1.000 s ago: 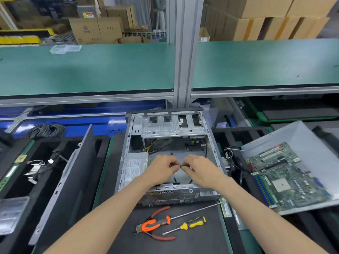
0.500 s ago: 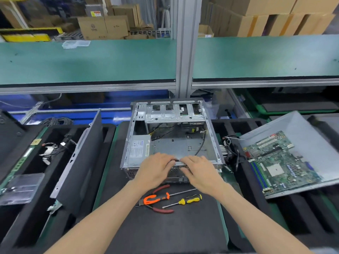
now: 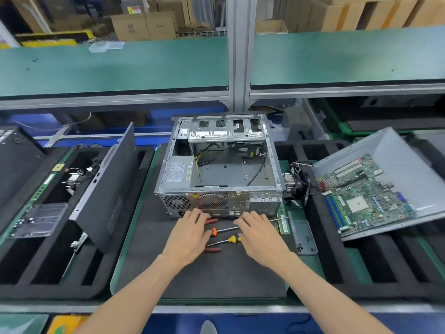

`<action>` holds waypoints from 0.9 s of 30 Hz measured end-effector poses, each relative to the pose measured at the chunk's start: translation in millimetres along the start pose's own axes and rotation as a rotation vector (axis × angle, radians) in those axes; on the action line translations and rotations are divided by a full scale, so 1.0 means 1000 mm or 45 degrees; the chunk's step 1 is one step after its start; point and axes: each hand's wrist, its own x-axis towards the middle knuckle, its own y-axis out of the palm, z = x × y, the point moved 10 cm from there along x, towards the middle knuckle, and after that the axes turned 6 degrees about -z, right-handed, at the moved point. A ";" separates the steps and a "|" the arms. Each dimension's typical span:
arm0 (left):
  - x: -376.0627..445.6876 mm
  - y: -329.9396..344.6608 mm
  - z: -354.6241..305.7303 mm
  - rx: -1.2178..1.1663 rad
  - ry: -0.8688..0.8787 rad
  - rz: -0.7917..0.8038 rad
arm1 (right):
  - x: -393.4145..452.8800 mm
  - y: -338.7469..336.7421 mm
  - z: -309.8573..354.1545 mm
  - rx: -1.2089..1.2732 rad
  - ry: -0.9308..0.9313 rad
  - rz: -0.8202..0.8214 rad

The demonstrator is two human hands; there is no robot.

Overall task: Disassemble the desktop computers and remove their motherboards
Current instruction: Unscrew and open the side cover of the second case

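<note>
Both hands [image 3: 225, 233] hover flat over screwdrivers [image 3: 226, 240] before the open computer case [image 3: 220, 174]

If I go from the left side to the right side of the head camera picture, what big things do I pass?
Leaning black side panel → open computer case → small fan with cables → green motherboard lying on a grey panel.
</note>
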 end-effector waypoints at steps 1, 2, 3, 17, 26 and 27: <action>0.000 0.010 0.007 0.033 -0.079 0.086 | -0.002 0.011 -0.002 0.014 0.027 0.069; 0.000 0.019 0.012 0.065 -0.130 0.159 | -0.004 0.019 -0.004 0.020 0.051 0.123; 0.000 0.027 0.014 0.090 -0.156 0.225 | -0.006 0.025 -0.005 0.016 0.069 0.162; 0.018 0.077 0.017 0.249 -0.182 0.567 | -0.001 0.070 -0.010 -0.065 0.101 0.348; 0.014 0.079 0.011 0.135 -0.093 0.587 | 0.001 0.075 -0.007 -0.116 0.097 0.394; 0.014 0.076 0.010 0.113 -0.083 0.582 | 0.001 0.073 -0.008 -0.117 0.101 0.388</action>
